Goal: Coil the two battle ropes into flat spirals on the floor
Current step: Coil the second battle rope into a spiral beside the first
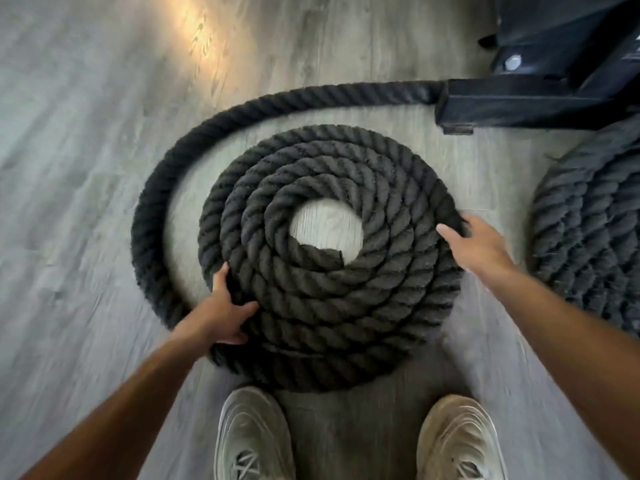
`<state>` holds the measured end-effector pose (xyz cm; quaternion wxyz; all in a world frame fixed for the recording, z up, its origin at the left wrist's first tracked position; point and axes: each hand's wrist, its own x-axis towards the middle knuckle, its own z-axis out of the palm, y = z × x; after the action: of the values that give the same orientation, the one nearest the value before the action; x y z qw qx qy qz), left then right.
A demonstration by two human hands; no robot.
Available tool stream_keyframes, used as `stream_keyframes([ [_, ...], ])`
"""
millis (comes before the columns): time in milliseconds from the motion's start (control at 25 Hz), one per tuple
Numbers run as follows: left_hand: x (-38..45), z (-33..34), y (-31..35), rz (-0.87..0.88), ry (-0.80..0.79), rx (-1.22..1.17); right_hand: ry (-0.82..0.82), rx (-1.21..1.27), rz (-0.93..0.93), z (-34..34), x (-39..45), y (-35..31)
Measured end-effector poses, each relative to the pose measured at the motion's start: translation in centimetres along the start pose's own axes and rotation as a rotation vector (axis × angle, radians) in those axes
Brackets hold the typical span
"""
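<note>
So the thick black twisted battle rope is laid out as a flat spiral on the grey wood-look floor, right in front of the two beige trainers, with a bare patch of floor left open in the middle.

The left hand is wrapped over the near-left rim of the coil, thumb on top of the outer turn and fingers tucked round its edge, so that turn is properly gripped. The right hand is set on the far-right rim with fingers mostly straight; whether anything is actually being pinched there can't be told, since the fingertips are blurred into the rope.

The key thing: a loose tail is still swung wide of the coil on the left and far side, arcing up and over to the black steel rack foot at the upper right. The gap is widest on the left, so the left hand is the nearer one for pulling that slack in, probably by turning the whole disc.

A second coiled black rope is seen at the right edge, partly cut off.
</note>
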<state>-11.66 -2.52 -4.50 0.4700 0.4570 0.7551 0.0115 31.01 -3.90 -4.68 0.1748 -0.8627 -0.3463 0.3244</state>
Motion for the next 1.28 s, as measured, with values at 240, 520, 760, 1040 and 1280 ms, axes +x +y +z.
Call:
stream_keyframes([
  [240, 0.8, -2.0, 1.1, -0.022, 0.071, 0.138, 0.068, -0.037, 0.030, 3.8, -6.5, 1.7],
  [520, 6.5, -5.9, 4.2, 0.054, 0.229, 0.045, -0.060, 0.022, 0.054, 8.0, -17.3, 3.6],
  [760, 4.6, -3.7, 1.7, 0.036, 0.294, 0.045, -0.145, -0.059, 0.076, 4.5, -10.1, 3.2],
  [1040, -3.0, 1.7, 0.8, -0.086, 0.080, 0.156, 0.077, 0.019, 0.125, 0.3, -1.9, 0.6],
  [1280, 1.6, -4.3, 3.5, 0.168, 0.323, 0.450, 0.068, 0.034, 0.107, 4.5, -11.9, 3.2],
])
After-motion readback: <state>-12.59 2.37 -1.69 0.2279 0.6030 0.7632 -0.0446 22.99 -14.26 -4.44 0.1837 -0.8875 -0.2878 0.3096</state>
